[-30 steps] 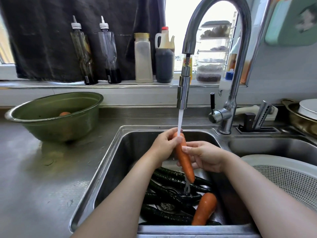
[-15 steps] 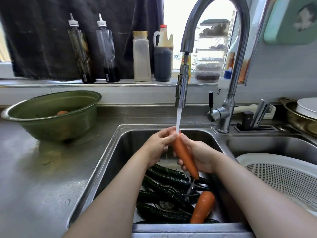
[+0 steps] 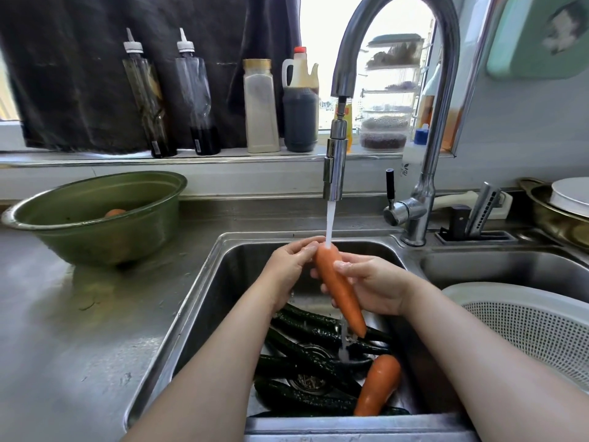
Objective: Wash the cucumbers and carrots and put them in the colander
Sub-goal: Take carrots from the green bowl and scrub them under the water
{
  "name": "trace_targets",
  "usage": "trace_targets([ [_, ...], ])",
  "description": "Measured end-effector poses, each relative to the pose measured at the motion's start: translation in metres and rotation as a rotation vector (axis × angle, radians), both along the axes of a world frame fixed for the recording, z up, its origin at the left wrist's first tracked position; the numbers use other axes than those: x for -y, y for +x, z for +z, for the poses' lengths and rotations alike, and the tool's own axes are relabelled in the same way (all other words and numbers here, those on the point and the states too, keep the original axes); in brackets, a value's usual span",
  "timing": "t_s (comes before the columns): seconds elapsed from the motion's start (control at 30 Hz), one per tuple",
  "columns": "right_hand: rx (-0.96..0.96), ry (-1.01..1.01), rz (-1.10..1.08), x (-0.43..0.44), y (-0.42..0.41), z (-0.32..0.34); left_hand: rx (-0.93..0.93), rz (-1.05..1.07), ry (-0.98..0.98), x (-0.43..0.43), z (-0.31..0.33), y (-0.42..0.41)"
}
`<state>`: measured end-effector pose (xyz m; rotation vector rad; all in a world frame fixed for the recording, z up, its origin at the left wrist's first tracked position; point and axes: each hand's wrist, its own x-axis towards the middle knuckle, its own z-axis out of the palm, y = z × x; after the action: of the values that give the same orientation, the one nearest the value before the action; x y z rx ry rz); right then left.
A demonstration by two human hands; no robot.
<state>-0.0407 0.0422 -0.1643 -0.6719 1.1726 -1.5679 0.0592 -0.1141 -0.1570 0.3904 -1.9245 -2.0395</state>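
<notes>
Steel bench point(image 3: 63, 330), scuffed and dull, with a sunken steel sink point(image 3: 204, 301) and a window sill behind. Carrot point(image 3: 339, 288) was held over the sink, tilted, thick end up under the stream from the tap point(image 3: 333, 173), tip pointing down toward the cucumbers point(image 3: 306, 323). Skin was smooth, wet, bright orange; the shape tapered evenly. Left grip point(image 3: 288, 269) was closed round the thick end. Right grip point(image 3: 376, 287) was closed on the middle, thumb across the front.

Second carrot point(image 3: 377, 386) lay in the sink, glossy and blunt-ended, resting against the cucumbers. These were long, dark green, bumpy and wet, piled over the drain. Colander point(image 3: 526, 320) sat at right, white plastic with fine holes. Green bowl point(image 3: 95, 218), round, stood on the bench at left.

Sill bottle labels were too small to read.
</notes>
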Motion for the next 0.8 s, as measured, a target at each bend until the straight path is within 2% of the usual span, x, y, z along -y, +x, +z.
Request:
trace_targets([
  [0.1,-0.084,0.069,-0.092,0.005,0.004,0.001,-0.011,0.027,-0.057,0.003,0.002,0.003],
  [0.2,-0.197,0.213,-0.202,0.012,0.009,0.004,-0.035,-0.035,-0.136,0.002,0.002,0.006],
  [0.3,-0.197,0.28,-0.275,0.015,0.014,0.005,-0.047,-0.02,-0.179,0.001,0.001,0.005],
  [0.4,-0.131,0.199,-0.28,0.015,0.012,0.007,-0.059,-0.023,-0.121,0.001,0.003,0.005],
  [0.53,-0.071,0.054,-0.112,0.01,0.009,0.005,-0.042,0.007,-0.16,0.006,0.006,0.009],
  [0.8,-0.132,0.166,-0.26,0.02,0.022,0.008,-0.058,0.029,-0.047,0.008,0.006,0.009],
])
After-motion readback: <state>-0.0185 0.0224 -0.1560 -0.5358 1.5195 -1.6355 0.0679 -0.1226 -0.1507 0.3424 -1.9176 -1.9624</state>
